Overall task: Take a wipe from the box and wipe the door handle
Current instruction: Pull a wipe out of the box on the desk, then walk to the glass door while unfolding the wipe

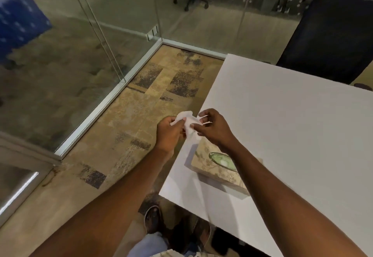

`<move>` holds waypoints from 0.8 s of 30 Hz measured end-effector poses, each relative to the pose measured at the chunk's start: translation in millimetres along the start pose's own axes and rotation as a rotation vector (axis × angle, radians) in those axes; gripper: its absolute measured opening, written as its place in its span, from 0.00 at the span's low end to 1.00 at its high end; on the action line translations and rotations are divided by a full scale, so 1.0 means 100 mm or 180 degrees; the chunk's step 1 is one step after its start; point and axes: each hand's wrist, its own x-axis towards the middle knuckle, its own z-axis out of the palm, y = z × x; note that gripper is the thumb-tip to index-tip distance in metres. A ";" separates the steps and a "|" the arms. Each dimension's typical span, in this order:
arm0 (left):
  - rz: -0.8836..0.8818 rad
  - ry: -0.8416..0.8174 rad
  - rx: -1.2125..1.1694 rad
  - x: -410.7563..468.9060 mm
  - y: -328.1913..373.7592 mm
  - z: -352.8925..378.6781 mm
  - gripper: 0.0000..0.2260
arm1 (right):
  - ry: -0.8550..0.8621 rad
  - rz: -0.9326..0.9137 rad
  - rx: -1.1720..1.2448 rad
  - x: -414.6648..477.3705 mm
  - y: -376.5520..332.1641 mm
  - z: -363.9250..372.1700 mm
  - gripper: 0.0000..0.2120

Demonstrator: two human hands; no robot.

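A white wipe (pixel 186 122) is held up between both hands above the left edge of the white table (pixel 292 115). My left hand (pixel 169 133) grips its left side and my right hand (pixel 212 128) pinches its right side with thumb and forefinger. Below my right wrist, the patterned wipe box (pixel 210 165) lies flat on the table, its green oval opening facing up. No door handle is in view.
Glass partition walls (pixel 101 44) with a metal floor rail (pixel 113 93) stand to the left and ahead. A dark chair back (pixel 331 34) stands behind the table at upper right. My feet (pixel 155 220) rest on patterned carpet by the table's near corner.
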 end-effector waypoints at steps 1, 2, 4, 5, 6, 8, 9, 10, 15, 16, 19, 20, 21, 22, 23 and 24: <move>-0.0032 0.0128 -0.0093 0.00 0.03 -0.11 0.02 | 0.0018 -0.0074 -0.0009 0.02 -0.05 0.11 0.12; -0.0033 0.0292 -0.0169 0.00 0.07 -0.25 0.03 | -0.0050 -0.0141 -0.0030 0.06 -0.12 0.25 0.07; -0.0029 0.0546 -0.0358 0.00 0.12 -0.51 0.06 | -0.0283 -0.0266 -0.0152 0.11 -0.28 0.52 0.05; -0.0044 0.0663 -0.0462 0.00 0.13 -0.65 0.06 | -0.0391 -0.0320 -0.0217 0.13 -0.35 0.65 0.05; -0.0047 0.0810 -0.0517 0.00 0.14 -0.80 0.06 | -0.0489 -0.0373 -0.0287 0.15 -0.43 0.81 0.05; -0.0021 0.1067 -0.0515 0.02 0.14 -1.15 0.05 | -0.0650 -0.0470 -0.0464 0.19 -0.57 1.15 0.05; 0.0033 0.1099 -0.0470 0.04 0.13 -1.30 0.02 | -0.0707 -0.0523 -0.0578 0.20 -0.64 1.30 0.04; 0.0140 0.1098 -0.0360 0.05 0.13 -1.44 0.03 | -0.0768 -0.0618 -0.0716 0.21 -0.69 1.43 0.03; 0.1277 0.0786 0.1026 0.16 0.14 -2.30 0.25 | -0.1348 -0.1185 -0.1275 0.26 -0.99 2.17 0.06; 0.1508 0.0668 0.1298 0.19 0.16 -2.46 0.26 | -0.1439 -0.1298 -0.1317 0.26 -1.04 2.30 0.09; 0.1503 0.0343 0.1212 0.27 0.25 -2.99 0.17 | -0.1607 -0.1422 -0.1387 0.27 -1.23 2.77 0.13; 0.1305 0.0299 0.0954 0.28 0.28 -3.17 0.14 | -0.1657 -0.1428 -0.1413 0.28 -1.30 2.93 0.13; 0.1103 0.0308 0.0713 0.28 0.30 -3.35 0.11 | -0.1693 -0.1429 -0.1443 0.29 -1.37 3.09 0.13; 0.0936 0.0373 0.0555 0.28 0.33 -3.52 0.09 | -0.1702 -0.1436 -0.1471 0.31 -1.44 3.23 0.13; 0.0822 0.0443 0.0432 0.27 0.34 -3.70 0.07 | -0.1677 -0.1447 -0.1490 0.34 -1.51 3.38 0.12; 0.0743 0.0516 0.0312 0.26 0.37 -3.89 0.06 | -0.1625 -0.1474 -0.1499 0.36 -1.58 3.54 0.12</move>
